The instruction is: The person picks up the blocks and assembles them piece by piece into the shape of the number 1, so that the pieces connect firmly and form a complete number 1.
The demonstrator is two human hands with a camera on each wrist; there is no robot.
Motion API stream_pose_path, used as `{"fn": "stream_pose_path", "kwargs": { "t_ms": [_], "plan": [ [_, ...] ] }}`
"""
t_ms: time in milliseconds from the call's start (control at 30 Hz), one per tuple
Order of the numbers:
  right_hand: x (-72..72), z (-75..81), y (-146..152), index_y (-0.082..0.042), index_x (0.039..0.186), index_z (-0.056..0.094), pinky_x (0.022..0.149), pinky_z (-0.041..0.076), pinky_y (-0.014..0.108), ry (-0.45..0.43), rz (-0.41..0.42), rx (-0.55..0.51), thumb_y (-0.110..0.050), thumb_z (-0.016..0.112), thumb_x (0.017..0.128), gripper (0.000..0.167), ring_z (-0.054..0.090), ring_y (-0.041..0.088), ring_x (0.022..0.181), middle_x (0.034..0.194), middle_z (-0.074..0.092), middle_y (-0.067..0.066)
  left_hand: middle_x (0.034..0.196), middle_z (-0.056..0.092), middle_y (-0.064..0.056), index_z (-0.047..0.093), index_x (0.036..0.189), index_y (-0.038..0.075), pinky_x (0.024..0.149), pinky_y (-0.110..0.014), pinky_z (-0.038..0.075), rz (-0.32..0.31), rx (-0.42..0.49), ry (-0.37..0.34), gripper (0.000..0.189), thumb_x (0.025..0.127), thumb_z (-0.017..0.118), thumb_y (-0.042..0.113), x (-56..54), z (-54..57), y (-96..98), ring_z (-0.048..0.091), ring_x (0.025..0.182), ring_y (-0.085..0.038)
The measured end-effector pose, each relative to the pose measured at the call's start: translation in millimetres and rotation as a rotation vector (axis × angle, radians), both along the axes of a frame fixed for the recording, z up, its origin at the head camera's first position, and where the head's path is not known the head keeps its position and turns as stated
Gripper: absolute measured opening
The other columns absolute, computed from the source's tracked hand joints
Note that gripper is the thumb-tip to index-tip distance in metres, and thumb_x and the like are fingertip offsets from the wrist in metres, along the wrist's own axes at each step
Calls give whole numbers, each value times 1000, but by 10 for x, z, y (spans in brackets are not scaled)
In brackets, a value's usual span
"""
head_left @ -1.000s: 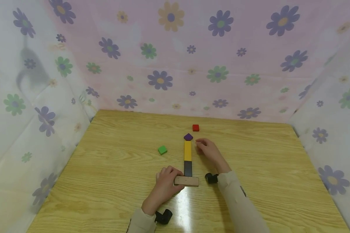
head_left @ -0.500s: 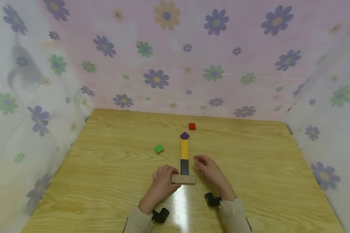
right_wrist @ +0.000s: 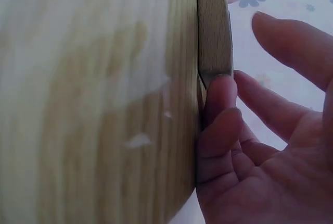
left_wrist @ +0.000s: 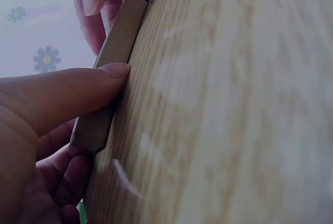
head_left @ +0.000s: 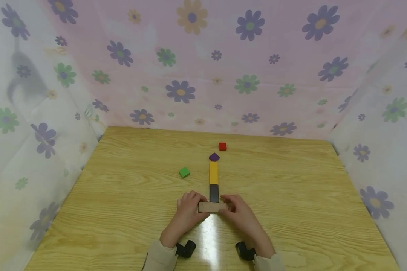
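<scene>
A plain wooden block lies crosswise on the table at the near end of a row of blocks. My left hand grips its left end, with the thumb along the near face in the left wrist view. At the block's right end is my right hand. Its bent fingertips touch the end face, while the thumb stands off the block in the right wrist view. Beyond the wooden block, in line, come a black block, a yellow block and a purple wedge-like block.
A green block lies left of the row. Past the purple piece, slightly right, is a red block. The wood-grain table is enclosed by flowered cloth at the back and both sides.
My right hand has come back toward me from beside the purple piece to the wooden block's right end. My left hand keeps its grip. The head view has shifted slightly.
</scene>
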State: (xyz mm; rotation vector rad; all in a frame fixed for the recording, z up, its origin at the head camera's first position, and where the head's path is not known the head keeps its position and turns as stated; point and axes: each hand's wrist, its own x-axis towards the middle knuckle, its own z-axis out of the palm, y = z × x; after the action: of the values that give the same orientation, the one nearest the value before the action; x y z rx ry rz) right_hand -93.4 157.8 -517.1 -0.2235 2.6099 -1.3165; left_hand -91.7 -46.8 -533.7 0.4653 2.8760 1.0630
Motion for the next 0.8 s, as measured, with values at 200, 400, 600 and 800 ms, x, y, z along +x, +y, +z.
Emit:
{"fn": "stream_pose_path", "kwargs": {
  "t_ms": [200, 400, 600, 800],
  "plan": [
    [54, 17, -7, -16, 110, 61, 58, 38, 24, 39, 27, 49, -23, 71, 76, 36, 44, 11, 69, 89, 48, -2, 96, 46, 8, 58, 96, 24, 70, -35, 23, -4, 1, -2, 30, 72, 72, 37, 5, 3, 5, 38, 86, -15],
    [57, 30, -14, -17, 110, 61, 58, 38, 24, 45, 16, 59, -20, 72, 75, 37, 44, 10, 67, 89, 48, -2, 96, 46, 8, 59, 97, 24, 68, -34, 23, 1, -10, 1, 30, 73, 72, 37, 7, 6, 15, 37, 84, -14],
    [52, 15, -32, -16, 109, 61, 56, 37, 24, 45, 12, 86, -17, 73, 74, 37, 43, 10, 66, 88, 47, -1, 96, 45, 8, 58, 97, 25, 70, -35, 23, 5, -14, 12, 30, 73, 71, 37, 13, -10, 22, 36, 83, -14],
    [53, -2, -39, -17, 105, 62, 56, 36, 23, 58, 2, 95, -16, 74, 73, 34, 43, 10, 66, 88, 46, -1, 96, 45, 8, 58, 97, 25, 70, -34, 23, 10, -4, 22, 30, 73, 71, 36, 13, -29, 29, 36, 82, -13]
  ]
}}
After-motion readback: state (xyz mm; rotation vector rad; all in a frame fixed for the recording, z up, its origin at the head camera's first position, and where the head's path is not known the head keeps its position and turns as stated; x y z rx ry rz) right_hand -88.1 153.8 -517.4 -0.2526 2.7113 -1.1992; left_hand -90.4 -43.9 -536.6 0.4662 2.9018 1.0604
